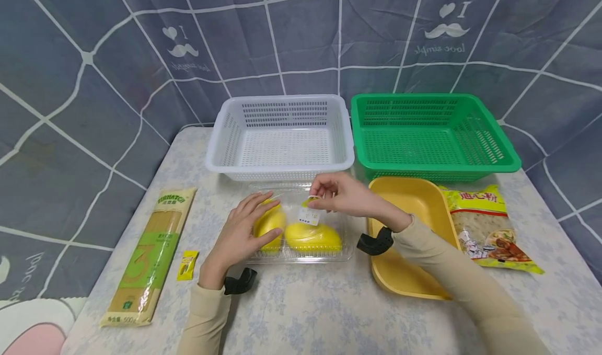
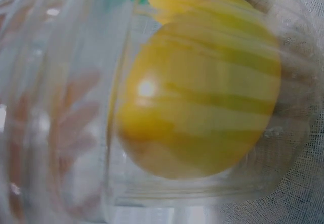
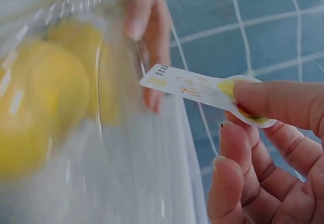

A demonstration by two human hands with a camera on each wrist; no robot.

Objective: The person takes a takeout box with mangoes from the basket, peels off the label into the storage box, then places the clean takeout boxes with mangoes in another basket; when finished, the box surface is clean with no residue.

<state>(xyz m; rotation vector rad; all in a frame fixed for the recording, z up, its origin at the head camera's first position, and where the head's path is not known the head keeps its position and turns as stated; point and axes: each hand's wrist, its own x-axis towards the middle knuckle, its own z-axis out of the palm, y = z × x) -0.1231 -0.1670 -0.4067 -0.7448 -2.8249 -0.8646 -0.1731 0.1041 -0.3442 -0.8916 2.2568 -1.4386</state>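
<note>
white label [image 3: 190,89] is pinched in the right grip [image 1: 345,194], between thumb and fingers, over the clear container [image 1: 336,219] of yellow fruit [image 1: 314,237] on the table [image 1: 301,313]; the left grip [image 1: 240,233], fingers spread, lies at the container's left part. just behind stands a white basket [image 1: 282,146].

Clear, glossy plastic is caught by the light in the box [image 1: 301,261], its rim seen finely ridged. Inside, smooth, softly shining skin is shown on the yellow fruits [image 1: 312,237]; a smooth, paper-like label [image 3: 197,91] is seen too. Along the far edge of the surface [image 1: 305,313], moulded plastic is shared by the white basket [image 1: 282,168] and the green basket [image 1: 437,165]. Toward the left edge, glossy film is wrapped round the noodle packet [image 1: 150,255]; toward the right edge, crinkled, shiny film is seen on the bag [image 1: 489,229]. Behind, matt cloth is hung as the creased curtain [image 1: 305,41].
</note>
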